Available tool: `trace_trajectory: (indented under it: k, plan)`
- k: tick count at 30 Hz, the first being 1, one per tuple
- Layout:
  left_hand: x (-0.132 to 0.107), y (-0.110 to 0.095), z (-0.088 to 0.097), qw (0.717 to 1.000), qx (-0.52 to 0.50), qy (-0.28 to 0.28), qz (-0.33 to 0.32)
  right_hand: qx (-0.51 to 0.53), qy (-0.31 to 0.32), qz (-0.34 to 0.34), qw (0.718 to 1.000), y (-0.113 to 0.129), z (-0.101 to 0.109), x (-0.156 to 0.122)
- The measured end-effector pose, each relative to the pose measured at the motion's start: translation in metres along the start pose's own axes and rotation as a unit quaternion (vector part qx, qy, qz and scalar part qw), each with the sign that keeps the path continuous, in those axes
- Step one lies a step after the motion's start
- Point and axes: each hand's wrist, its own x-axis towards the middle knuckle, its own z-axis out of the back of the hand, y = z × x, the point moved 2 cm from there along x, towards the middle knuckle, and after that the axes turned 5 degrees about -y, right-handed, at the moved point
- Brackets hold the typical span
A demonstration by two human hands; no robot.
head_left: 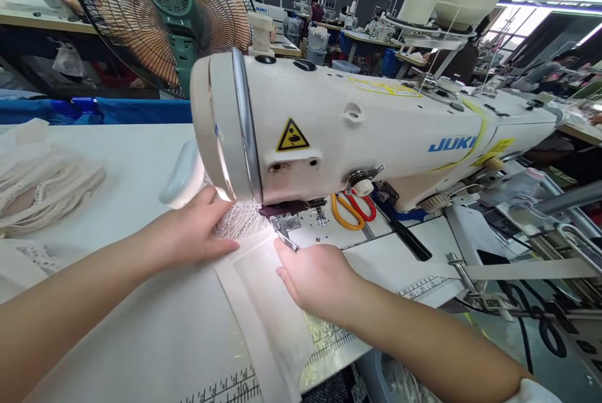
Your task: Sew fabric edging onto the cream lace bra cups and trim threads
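My left hand (204, 227) lies over a piece of white lace (242, 221) beside the needle area, thumb and fingers apart, its fingertips partly hidden by the machine head. My right hand (320, 271) is closed on the right side of the white fabric (263, 290), its index finger close to a small metal piece (289, 241) at the presser foot. Some of its fingers are hidden beneath the hand. From the lit needle area of the white sewing machine (301, 108), the fabric runs down toward me, with a folded strip (251, 321) along its left.
Cream lace strips (47, 183) are heaped at the left. Orange-handled scissors (348, 212), a red-handled pair (364, 207) and a black-handled tool (411, 240) lie right of the needle. Behind the machine stands a fan (167, 2). A metal bracket (463, 274) carries a white band at the right.
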Motion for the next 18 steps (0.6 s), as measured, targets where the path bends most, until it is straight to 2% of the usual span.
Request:
trace_trajectory:
  k: [3,5,6,8,10,12,14,18]
  plan:
    - [-0.003,0.0,-0.005,0.999,0.012,-0.036,-0.011,0.021,-0.039,0.018,0.999,-0.003,-0.006,-0.005]
    - [-0.012,-0.003,-0.011,0.993,0.036,-0.105,-0.025,0.034,-0.081,0.041,0.995,-0.006,-0.012,-0.009]
    - [-0.018,-0.007,-0.014,0.986,0.048,-0.157,-0.043,0.038,-0.098,0.054,0.993,-0.007,-0.016,-0.012]
    - [-0.036,-0.017,-0.023,0.956,0.073,-0.261,-0.112,0.039,-0.125,0.08,0.988,-0.009,-0.022,-0.016]
    - [-0.055,-0.03,-0.037,0.921,0.095,-0.321,-0.2,0.039,-0.145,0.109,0.983,-0.011,-0.028,-0.02]
    - [-0.069,-0.04,-0.053,0.906,0.118,-0.33,-0.239,0.048,-0.157,0.132,0.978,-0.012,-0.032,-0.023]
    - [-0.076,-0.044,-0.067,0.907,0.133,-0.324,-0.235,0.061,-0.161,0.141,0.975,-0.014,-0.035,-0.025]
    - [-0.075,-0.038,-0.084,0.917,0.131,-0.302,-0.225,0.079,-0.17,0.135,0.973,-0.018,-0.037,-0.027]
